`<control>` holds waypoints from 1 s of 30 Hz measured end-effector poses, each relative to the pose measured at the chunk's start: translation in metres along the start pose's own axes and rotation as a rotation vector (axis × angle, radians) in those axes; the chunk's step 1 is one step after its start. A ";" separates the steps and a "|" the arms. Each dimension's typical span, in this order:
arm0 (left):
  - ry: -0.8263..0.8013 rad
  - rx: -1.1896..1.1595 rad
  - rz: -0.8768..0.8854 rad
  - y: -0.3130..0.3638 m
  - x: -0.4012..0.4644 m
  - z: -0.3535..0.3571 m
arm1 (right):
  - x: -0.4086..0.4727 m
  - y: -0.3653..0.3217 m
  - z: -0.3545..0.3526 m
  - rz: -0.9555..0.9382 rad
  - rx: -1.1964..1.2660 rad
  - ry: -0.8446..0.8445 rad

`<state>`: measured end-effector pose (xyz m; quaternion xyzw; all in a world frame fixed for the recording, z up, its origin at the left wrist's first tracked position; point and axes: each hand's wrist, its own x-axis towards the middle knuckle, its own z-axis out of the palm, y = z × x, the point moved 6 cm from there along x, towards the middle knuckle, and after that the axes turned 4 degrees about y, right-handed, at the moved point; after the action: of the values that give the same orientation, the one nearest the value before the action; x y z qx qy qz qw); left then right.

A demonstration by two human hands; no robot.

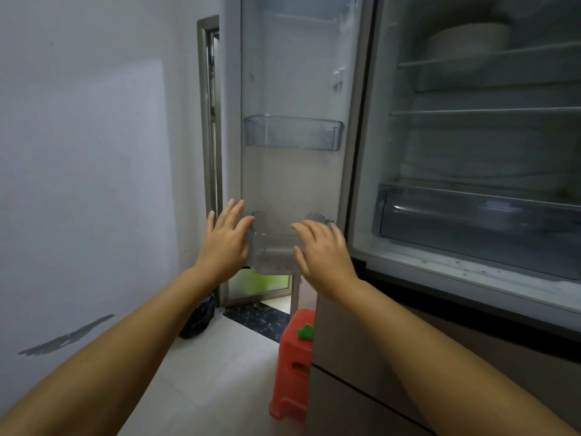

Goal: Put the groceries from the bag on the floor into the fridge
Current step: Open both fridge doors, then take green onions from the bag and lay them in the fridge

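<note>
Home kitchen: open fridge (471, 152), tiled floor (220, 372), plastic stool (294, 366)

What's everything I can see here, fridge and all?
fridge door: one, white inside, swung open
door bins: two, clear; one mid-door, one at the bottom between the hands
fridge shelves: two, pale, in the compartment
bowl: one, white, top shelf
crisper drawer: one, clear, bottom of compartment
stool: one, red, floor beside the fridge
green piece: one, on the stool
dark bag: one, on the floor by the wall
left hand: open, at the lower bin
right hand: open, at the lower bin
</note>
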<state>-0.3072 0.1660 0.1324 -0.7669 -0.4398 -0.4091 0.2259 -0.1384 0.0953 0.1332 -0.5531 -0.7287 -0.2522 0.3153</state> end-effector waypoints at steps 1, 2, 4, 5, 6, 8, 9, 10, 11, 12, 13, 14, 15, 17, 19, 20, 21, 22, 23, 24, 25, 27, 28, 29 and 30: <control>0.010 -0.017 -0.040 0.007 -0.007 -0.007 | -0.011 0.008 -0.010 0.037 0.002 0.030; 0.022 -0.031 -0.058 0.017 -0.016 -0.013 | -0.023 0.014 -0.018 0.084 0.013 0.031; 0.028 -0.042 -0.018 0.043 -0.037 -0.020 | -0.048 0.023 -0.028 0.173 0.041 -0.020; 0.000 -0.037 0.021 0.056 -0.051 -0.020 | -0.061 0.024 -0.029 0.191 0.041 -0.046; -0.052 -0.020 0.053 0.067 -0.067 -0.017 | -0.074 0.022 -0.030 0.192 0.036 -0.071; -0.180 0.006 0.035 0.072 -0.104 -0.012 | -0.098 0.009 -0.026 0.173 0.046 -0.133; -0.236 0.003 -0.014 0.067 -0.124 -0.013 | -0.110 -0.001 -0.021 0.166 0.059 -0.173; -0.276 -0.003 -0.075 0.059 -0.145 -0.015 | -0.121 -0.013 -0.015 0.153 0.069 -0.211; -0.304 -0.007 -0.138 0.048 -0.167 -0.020 | -0.130 -0.026 -0.007 0.137 0.076 -0.246; -0.330 -0.009 -0.195 0.036 -0.189 -0.026 | -0.139 -0.041 0.000 0.116 0.073 -0.277; -0.355 -0.008 -0.242 0.023 -0.211 -0.034 | -0.147 -0.058 0.008 0.092 0.067 -0.299; -0.377 0.003 -0.279 0.008 -0.232 -0.042 | -0.154 -0.075 0.017 0.072 0.072 -0.321; -0.401 0.015 -0.312 -0.007 -0.253 -0.052 | -0.160 -0.092 0.027 0.058 0.088 -0.336; -0.449 0.026 -0.403 -0.040 -0.294 -0.075 | -0.171 -0.135 0.046 0.011 0.122 -0.375; -0.478 0.038 -0.501 -0.073 -0.333 -0.103 | -0.182 -0.187 0.066 -0.064 0.164 -0.431; -0.491 0.054 -0.538 -0.089 -0.353 -0.119 | -0.187 -0.214 0.077 -0.099 0.185 -0.486; -0.508 0.077 -0.576 -0.107 -0.376 -0.138 | -0.193 -0.243 0.087 -0.141 0.201 -0.533; -0.527 0.102 -0.616 -0.124 -0.400 -0.158 | -0.197 -0.274 0.097 -0.182 0.220 -0.560; -0.550 0.131 -0.659 -0.144 -0.427 -0.181 | -0.201 -0.308 0.106 -0.213 0.249 -0.586; -0.573 0.159 -0.705 -0.163 -0.454 -0.205 | -0.206 -0.343 0.115 -0.233 0.284 -0.616; -0.593 0.191 -0.760 -0.184 -0.482 -0.232 | -0.212 -0.381 0.124 -0.253 0.321 -0.643; -0.630 0.268 -0.875 -0.225 -0.532 -0.285 | -0.224 -0.456 0.139 -0.302 0.365 -0.688; -0.650 0.295 -0.937 -0.243 -0.553 -0.311 | -0.231 -0.493 0.143 -0.327 0.381 -0.713; -0.662 0.315 -0.996 -0.259 -0.572 -0.335 | -0.239 -0.528 0.146 -0.348 0.401 -0.736; -0.662 0.335 -1.045 -0.276 -0.588 -0.356 | -0.245 -0.563 0.149 -0.366 0.422 -0.757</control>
<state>-0.8605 -0.2327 -0.1567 -0.4916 -0.8600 -0.1325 -0.0344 -0.6622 -0.1039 -0.1589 -0.3923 -0.9134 0.0696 0.0830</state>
